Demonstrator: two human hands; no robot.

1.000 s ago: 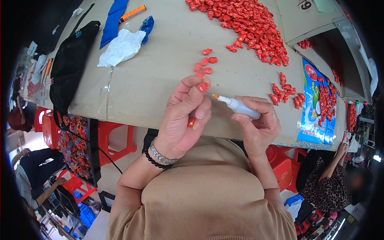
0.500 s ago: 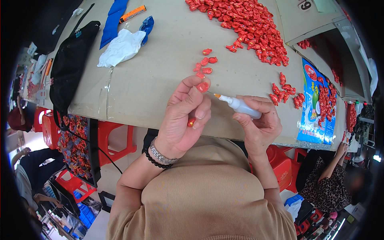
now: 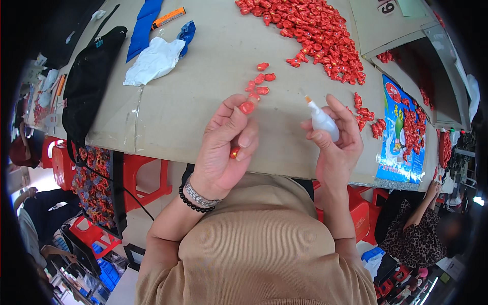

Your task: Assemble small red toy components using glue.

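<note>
My left hand (image 3: 223, 140) pinches a small red plastic piece (image 3: 247, 107) between thumb and forefinger. Its curled lower fingers keep a second red piece with a yellow spot (image 3: 234, 152) against the palm. My right hand (image 3: 339, 137) grips a small white squeeze bottle (image 3: 324, 124), its orange-collared thin tip pointing up and to the left, apart from the pinched piece. Just beyond my left hand, several red pieces (image 3: 262, 90) lie in a short line on the beige table (image 3: 203, 76).
A large heap of red figure-like pieces (image 3: 315, 35) covers the far right. More lie on a blue printed sheet (image 3: 394, 137) beside an open-fronted box (image 3: 432, 66). At left are a white crumpled wrapper (image 3: 155, 61), an orange tube (image 3: 169, 17) and a black bag (image 3: 94, 86). A co-worker (image 3: 417, 229) sits at right.
My hands have drawn apart. The bottle's tip has swung upward, away from the pinched red piece, and my left hand has shifted slightly left with both pieces.
</note>
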